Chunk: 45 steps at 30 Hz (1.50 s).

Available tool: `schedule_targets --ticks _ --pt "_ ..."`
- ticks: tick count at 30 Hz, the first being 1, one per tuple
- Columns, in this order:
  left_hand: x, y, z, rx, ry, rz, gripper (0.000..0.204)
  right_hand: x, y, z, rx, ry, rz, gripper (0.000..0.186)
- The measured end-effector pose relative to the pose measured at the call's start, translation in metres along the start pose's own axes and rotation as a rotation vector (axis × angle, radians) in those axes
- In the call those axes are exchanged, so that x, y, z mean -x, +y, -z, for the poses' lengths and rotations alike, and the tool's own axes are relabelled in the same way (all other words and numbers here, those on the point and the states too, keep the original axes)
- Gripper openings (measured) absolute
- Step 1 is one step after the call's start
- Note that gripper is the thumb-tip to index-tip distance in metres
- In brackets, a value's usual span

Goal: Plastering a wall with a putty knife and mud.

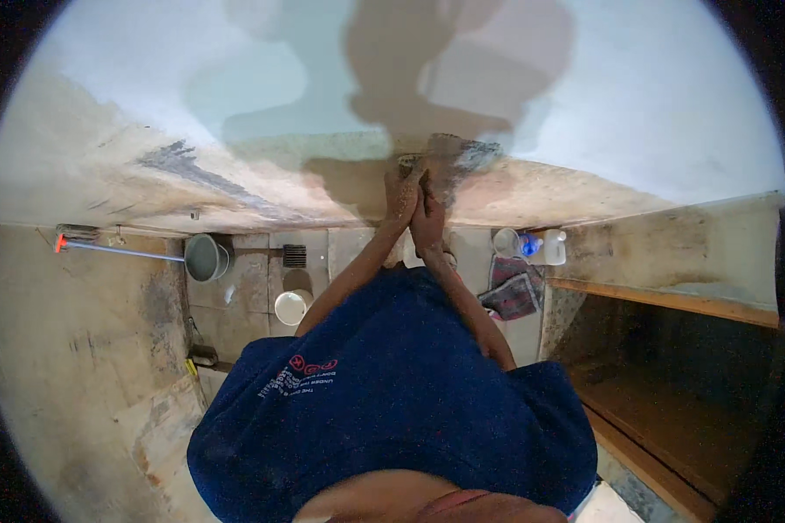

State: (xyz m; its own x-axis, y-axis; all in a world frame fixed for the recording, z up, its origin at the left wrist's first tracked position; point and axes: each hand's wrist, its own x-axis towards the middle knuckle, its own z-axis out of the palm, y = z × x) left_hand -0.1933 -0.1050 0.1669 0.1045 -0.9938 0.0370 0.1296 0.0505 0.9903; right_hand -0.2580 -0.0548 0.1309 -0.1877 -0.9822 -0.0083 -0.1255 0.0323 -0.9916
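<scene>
Set together at twelve o'clock, with left hand (400,199) beside right hand (427,222) at the stained wall (541,187). Cannot tell whether clamped on anything in the grip. Might skid across the dark patch (459,166) towards one o'clock through uneven pressure. Might tip the grey bucket (204,259) at nine o'clock by stepping sideways.

we wear a loose, short-sleeved navy shirt (401,375) printed with small red circles (298,362) and white lettering (281,381).
</scene>
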Motion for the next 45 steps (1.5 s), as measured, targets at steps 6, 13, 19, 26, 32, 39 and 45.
schedule_targets --ticks 6,13,19,26,32,39,45 --pt "-0.006 -0.011 0.002 0.273 -0.045 0.177 0.017 0.0 -0.022 -0.004 0.129 0.099 0.152 0.041" --pt "-0.001 0.014 0.014 0.069 -0.034 0.063 0.022 0.001 -0.069 0.043 0.279 -0.313 -0.092 0.044" --pt "-0.008 0.025 0.031 0.256 -0.111 0.075 0.029 0.016 -0.168 0.113 0.542 -0.66 -0.273 0.049" --pt "-0.003 0.025 0.039 0.325 -0.011 0.156 0.02 0.026 -0.198 0.11 -1.02 -0.67 -0.13 0.042" --pt "0.005 0.019 0.058 0.226 0.06 0.198 0.024 0.032 -0.129 0.107 -0.046 -0.838 0.23 0.036" --pt "0.046 0.024 0.114 0.253 0.28 0.237 0.023 0.082 -0.248 0.114 -0.191 -1.19 0.324 0.011" --pt "0.069 0.017 0.138 0.222 0.274 0.24 0.026 0.118 -0.313 0.125 -0.587 -1.581 0.923 0.009"
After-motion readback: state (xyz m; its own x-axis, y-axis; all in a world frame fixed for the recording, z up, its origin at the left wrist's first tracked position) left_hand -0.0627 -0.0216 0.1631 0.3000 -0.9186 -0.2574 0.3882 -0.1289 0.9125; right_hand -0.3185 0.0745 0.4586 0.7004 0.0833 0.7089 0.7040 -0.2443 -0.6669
